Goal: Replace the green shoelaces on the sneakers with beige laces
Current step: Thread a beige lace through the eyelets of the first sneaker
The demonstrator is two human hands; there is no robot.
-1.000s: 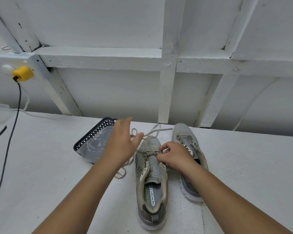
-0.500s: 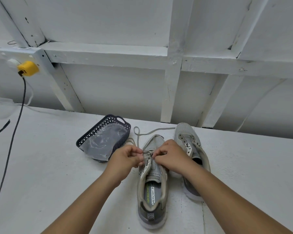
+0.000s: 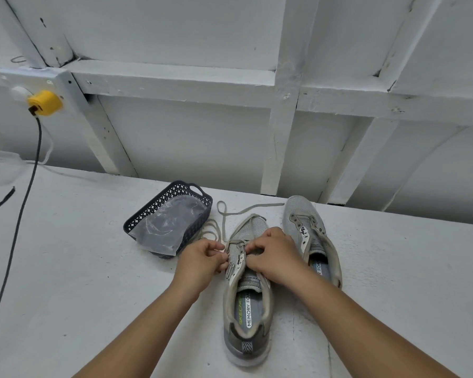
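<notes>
We see the left hand point(image 3: 202, 259) pinching the beige lace point(image 3: 223, 214) beside the near sneaker point(image 3: 246, 304) on the table point(image 3: 66, 268); the right hand point(image 3: 275, 255) grips its eyelet edge.

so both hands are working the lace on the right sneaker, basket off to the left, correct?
Not quite. In the head view the left hand and right hand work the lace on the left sneaker; the right sneaker sits untouched, unlaced. The basket is off to the left, as you said.
</notes>
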